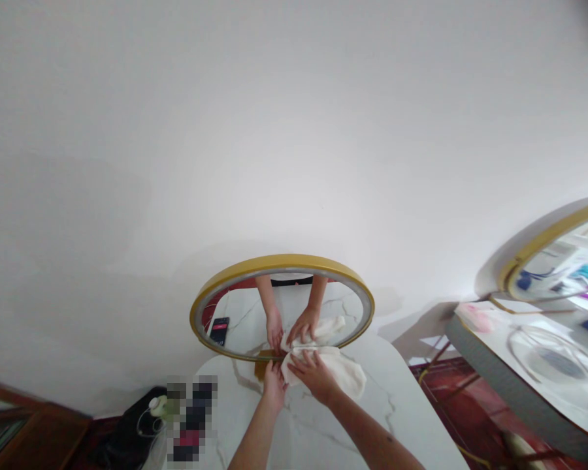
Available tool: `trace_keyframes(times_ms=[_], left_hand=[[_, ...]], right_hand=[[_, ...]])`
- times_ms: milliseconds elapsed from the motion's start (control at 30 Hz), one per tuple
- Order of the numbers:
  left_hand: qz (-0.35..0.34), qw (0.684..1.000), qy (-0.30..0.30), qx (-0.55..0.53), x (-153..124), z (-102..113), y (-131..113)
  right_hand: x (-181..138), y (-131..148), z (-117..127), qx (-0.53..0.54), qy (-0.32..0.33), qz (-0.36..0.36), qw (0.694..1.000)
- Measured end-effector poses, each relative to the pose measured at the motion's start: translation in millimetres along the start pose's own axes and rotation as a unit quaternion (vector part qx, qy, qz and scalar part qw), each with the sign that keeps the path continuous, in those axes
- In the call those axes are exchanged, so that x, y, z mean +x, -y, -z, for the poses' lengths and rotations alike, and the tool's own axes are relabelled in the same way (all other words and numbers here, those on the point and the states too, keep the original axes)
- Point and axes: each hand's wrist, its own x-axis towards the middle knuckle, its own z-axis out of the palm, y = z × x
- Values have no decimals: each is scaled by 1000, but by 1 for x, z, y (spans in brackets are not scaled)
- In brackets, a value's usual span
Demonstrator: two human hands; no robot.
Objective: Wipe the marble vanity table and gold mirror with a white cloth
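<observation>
A round mirror (279,307) with a gold frame stands at the back of a white marble-patterned table, low against the wall. My right hand (314,377) lies over a white cloth (345,372), its fingers spread and pressing it by the mirror's lower rim. Part of the cloth trails out to the right on the tabletop. Close on the left, my left hand (274,386) has its fingers bent around the lower rim, beside the gold base (261,369); its fingertips are partly hidden. Both hands and the cloth are reflected in the glass.
The marble-patterned tabletop (318,431) has a pixelated dark item at its left edge. To the right, a second table (529,339) holds cables and another gold-framed mirror (558,254). A black bag (127,431) is at lower left. Behind rises a pale wall (284,130).
</observation>
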Motion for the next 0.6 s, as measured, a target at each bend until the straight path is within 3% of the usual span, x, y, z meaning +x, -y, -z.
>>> trace_keyframes(times_ms=[300,600], left_hand=[[-13,1000,-5,-15,-6,6,-6],[-28,999,3,-17,-1,5,1]], right_hand=[[-35,-19,-17,10,-8,-23,1000],[11,6,-7,38,-6,9,999]])
